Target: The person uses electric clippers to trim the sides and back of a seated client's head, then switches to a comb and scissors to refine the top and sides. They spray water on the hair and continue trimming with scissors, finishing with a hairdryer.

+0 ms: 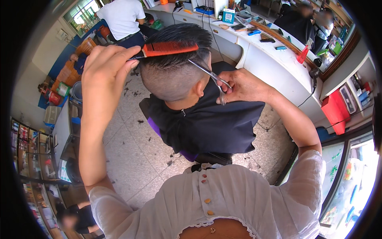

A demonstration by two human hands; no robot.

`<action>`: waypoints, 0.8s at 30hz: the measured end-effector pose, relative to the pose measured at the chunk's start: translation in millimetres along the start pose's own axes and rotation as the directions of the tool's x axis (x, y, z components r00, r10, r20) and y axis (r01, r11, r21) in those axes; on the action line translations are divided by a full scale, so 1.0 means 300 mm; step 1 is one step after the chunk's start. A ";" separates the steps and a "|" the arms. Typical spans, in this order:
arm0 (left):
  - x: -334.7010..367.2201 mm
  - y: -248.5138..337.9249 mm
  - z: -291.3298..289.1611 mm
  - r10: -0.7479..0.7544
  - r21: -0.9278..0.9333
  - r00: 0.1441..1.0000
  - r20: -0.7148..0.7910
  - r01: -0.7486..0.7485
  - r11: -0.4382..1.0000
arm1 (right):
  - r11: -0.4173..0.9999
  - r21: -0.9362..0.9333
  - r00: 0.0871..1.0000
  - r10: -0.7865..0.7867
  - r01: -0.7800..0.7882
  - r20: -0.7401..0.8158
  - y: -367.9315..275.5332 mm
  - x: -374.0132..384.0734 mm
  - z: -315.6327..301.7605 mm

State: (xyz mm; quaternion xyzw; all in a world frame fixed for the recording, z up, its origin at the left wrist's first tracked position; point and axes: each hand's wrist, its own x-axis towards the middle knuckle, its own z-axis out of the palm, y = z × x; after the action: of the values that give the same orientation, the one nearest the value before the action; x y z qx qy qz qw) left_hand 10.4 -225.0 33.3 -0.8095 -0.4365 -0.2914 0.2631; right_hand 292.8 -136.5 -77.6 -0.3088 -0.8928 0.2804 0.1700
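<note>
My left hand (107,65) pinches the dark handle of an orange-red comb (170,48), whose teeth lie against the dark hair on top of a seated person's head (171,75). In my right hand (244,85) is a pair of metal hair scissors (213,74), fingers wrapped around the handle loops. The scissor tip points up and left toward the hair, just below the comb's right end. Closely cropped hair covers the back and side of the head. A black barber cape (211,115) drapes over the person's shoulders.
A white counter (274,53) with tools curves along the far right beneath a mirror (306,24). There, a red spray bottle (303,53) and a hair dryer (314,73) stand near a red box (335,110). Hair clippings litter the tiled floor (135,159). Another person in white (121,18) stands far left.
</note>
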 end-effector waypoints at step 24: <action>0.110 0.061 0.021 0.045 0.117 0.998 0.052 -0.051 0.992 | 0.973 0.222 0.998 -0.065 0.064 -0.001 0.107 -0.001 0.050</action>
State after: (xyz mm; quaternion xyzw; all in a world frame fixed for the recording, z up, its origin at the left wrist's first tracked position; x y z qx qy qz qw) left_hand 42.5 -211.1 49.0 -0.8097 -0.4398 -0.2384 0.3068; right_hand 300.6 -121.6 -108.8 -0.2579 -0.8659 0.3738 0.2097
